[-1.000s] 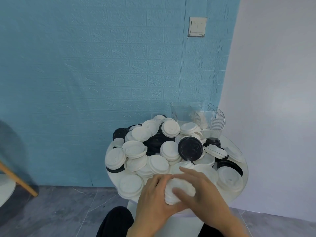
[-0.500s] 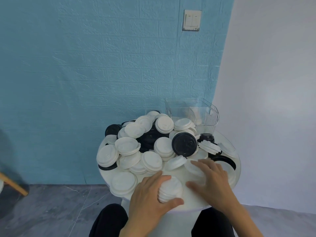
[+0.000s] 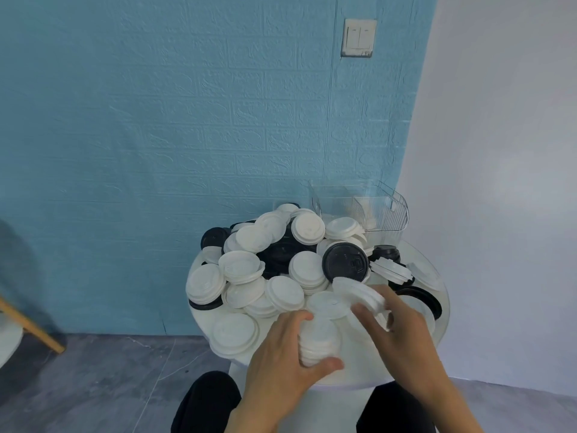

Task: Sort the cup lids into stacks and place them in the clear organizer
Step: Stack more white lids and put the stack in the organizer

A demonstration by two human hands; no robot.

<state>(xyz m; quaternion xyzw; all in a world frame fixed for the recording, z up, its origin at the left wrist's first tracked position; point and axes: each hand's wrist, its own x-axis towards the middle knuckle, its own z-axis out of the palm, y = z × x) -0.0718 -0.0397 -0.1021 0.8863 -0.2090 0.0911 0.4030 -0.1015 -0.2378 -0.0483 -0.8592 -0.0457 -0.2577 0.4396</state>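
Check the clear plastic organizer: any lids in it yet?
Looks empty: the clear plastic organizer shows only transparent walls and dividers; no lids visible inside.

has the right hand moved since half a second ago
Yes. The right hand now holds white lids, lifted toward the upright black lid; before, it lay flat lower on the pile.

Round white table [image 3: 441, 310]: heaped white and black lids [image 3: 282, 270], clear organizer [image 3: 379, 210] at back.
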